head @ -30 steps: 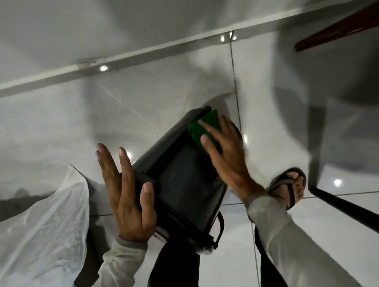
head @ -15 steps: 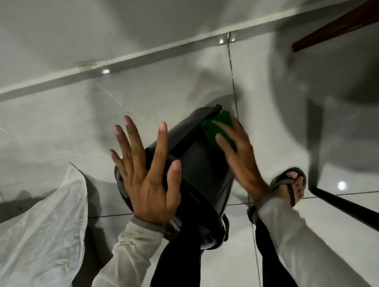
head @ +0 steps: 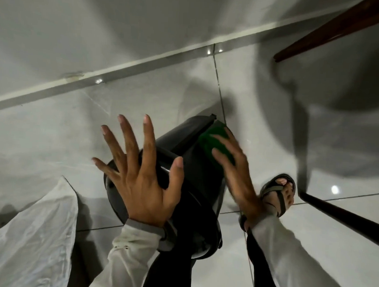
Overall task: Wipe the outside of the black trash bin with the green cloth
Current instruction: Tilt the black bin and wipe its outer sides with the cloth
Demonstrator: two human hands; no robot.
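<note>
While tilted, black trash bin (head: 189, 165) under hands.

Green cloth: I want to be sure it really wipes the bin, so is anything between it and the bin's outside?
Nothing visible. The right hand presses the green cloth flat against the black trash bin, near its far end.

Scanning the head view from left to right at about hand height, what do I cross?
White plastic sheet → left hand spread open against the black trash bin → green cloth under the right hand → sandaled foot → dark furniture leg.
</note>
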